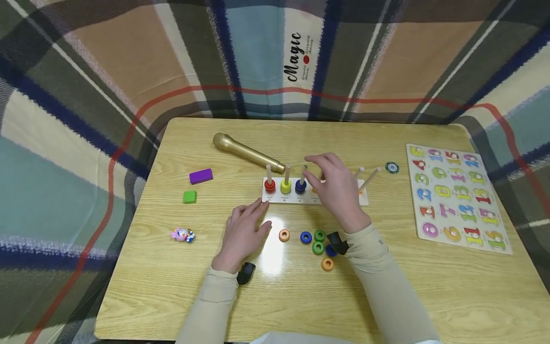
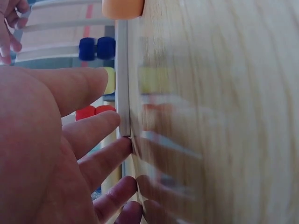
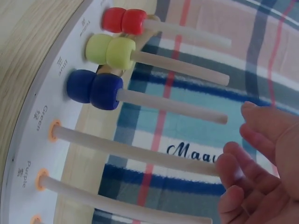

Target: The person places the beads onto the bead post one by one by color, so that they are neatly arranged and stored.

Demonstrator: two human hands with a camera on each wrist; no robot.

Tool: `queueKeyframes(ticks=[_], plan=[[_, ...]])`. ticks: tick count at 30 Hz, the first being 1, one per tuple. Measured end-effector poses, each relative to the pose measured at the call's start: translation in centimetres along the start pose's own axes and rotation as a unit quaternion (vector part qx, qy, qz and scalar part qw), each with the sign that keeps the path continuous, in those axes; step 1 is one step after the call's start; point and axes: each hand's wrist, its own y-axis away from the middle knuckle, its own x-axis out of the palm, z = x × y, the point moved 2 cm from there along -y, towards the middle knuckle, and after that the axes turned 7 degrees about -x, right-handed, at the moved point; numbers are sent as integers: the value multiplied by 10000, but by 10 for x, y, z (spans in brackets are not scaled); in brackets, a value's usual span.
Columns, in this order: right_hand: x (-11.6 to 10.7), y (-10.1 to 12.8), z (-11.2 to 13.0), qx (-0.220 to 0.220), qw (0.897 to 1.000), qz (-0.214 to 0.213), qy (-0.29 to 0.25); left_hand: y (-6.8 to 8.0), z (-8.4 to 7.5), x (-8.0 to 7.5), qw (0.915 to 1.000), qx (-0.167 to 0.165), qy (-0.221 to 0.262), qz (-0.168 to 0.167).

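Note:
A white peg board (image 3: 29, 116) with upright wooden pegs sits in front of me in the head view. Two red rings (image 3: 124, 20), two yellow rings (image 3: 110, 51) and two blue rings (image 3: 95, 88) are stacked on its first three pegs. My left hand (image 1: 243, 231) lies low beside the board, straight fingers touching its near left corner. Above the pegs is my right hand (image 1: 339, 188), thumb and fingers spread apart with nothing between them. Its fingertips are near the tops of the blue peg (image 3: 173, 106) and the bare green-labelled peg (image 3: 135, 153).
Loose orange (image 1: 284, 235), blue (image 1: 305, 238) and green rings (image 1: 318, 248) lie nearer me. A gold microphone (image 1: 249, 152) lies behind the board. Purple (image 1: 201, 176) and green blocks (image 1: 189, 197) and a small toy figure (image 1: 183, 234) are left; a poker chip (image 1: 392, 167) and number board (image 1: 461, 196) right.

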Motion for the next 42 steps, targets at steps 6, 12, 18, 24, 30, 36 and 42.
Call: queueKeyframes(ticks=[6,12,18,24,30,36,42], plan=[[-6,10,-3,92,9998,-91,-153,-2,0,1,10000,20,-66,17],[-1,40,-18,251,9948,839,-516,-4,0,2,10000,17,-30,-3],[16,92,-45,267,9638,2405,-1119,-3,-2,2,10000,38,-46,30],[20,116,-53,75,9438,2915,-1559,-3,-2,1,10000,-6,-60,55],[21,114,-52,27,9488,2807,-1447,-7,-5,1,9999,44,-87,-97],[16,111,-58,727,9543,2496,-1472,-11,-6,-1,9992,171,-220,-274],[-4,95,-61,695,9778,1129,-1624,-17,-6,-4,9978,335,-315,-476]])
